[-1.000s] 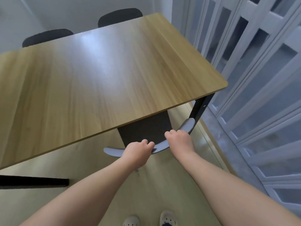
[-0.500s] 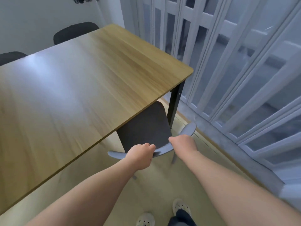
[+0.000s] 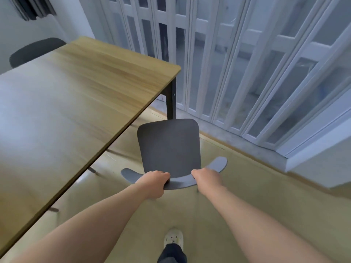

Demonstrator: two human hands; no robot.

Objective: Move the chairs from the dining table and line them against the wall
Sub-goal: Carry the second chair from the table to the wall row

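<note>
Both hands, left hand (image 3: 154,184) and right hand (image 3: 207,178), are clamped, fingers curled, on the grey curved-back chair (image 3: 169,149), clear of the wooden bench (image 3: 79,95).

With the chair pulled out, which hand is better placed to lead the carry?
Probably the right hand. Both hands grip the chair by its backrest, but the left hand is on the side nearest the table, while the right has open floor beside it.
</note>
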